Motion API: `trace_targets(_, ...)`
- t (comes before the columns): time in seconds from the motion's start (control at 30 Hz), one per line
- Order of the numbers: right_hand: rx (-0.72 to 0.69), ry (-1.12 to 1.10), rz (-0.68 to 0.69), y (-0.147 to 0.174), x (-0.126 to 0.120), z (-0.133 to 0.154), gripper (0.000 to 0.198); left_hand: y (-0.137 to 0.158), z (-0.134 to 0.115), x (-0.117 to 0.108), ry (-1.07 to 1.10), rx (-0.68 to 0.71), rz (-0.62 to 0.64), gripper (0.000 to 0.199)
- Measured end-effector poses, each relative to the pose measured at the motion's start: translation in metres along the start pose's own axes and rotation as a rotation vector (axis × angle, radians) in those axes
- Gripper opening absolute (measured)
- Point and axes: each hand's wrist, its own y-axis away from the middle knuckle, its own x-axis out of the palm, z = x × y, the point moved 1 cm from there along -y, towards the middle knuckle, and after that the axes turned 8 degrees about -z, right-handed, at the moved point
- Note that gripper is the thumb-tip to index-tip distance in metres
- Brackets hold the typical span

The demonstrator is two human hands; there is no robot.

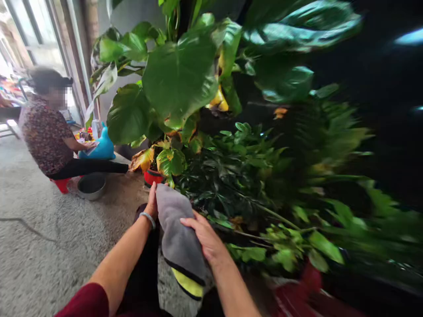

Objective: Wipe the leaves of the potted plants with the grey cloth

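A cloth [180, 231] in Two Hands, Close to the Leaves [180, 77]

A red pot [152, 177] sits on the floor [49, 246], just past the far end of the cloth. Green and yellow leaves hang over its rim and hide most of what is in it. A round grey tub [90, 197] sits to the left, near the other person's legs. I cannot tell if there is anything in it.

The cloth is in front of the wearer, over the knees. It is grey on top, with a black edge, and a bit of yellow shows at the near end. The left hand [152, 202] holds its far left side, with a grey band [150, 219] on the wrist. The right hand [205, 235] holds its right side, thumb on top. Its other fingers are mostly hidden.

On the left there is lots of open floor around the arms. On the right, low plants [251, 149] come right up near the right hand, and big leaves hang over the pot.

The floor is grey and rough, and a thin dark line [29, 226] runs along it. Another person [46, 123] sits on a red stool [61, 185], by a blue thing [102, 147]. Bright light comes in at the top left. The right side is dark and blurry.
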Motion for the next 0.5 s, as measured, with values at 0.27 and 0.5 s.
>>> trace_targets(0.27, -0.226, -0.182, -0.241, -0.032, -0.036, 0.054, 0.032, -0.006, 0.011, 0.006, -0.156, -0.083, -0.004, 0.051)
trace_targets(0.5, -0.052, -0.073, -0.130, 0.025, -0.055, 0.003, 0.037, -0.015, 0.031, 0.011, -0.271, -0.122, 0.046, 0.047)
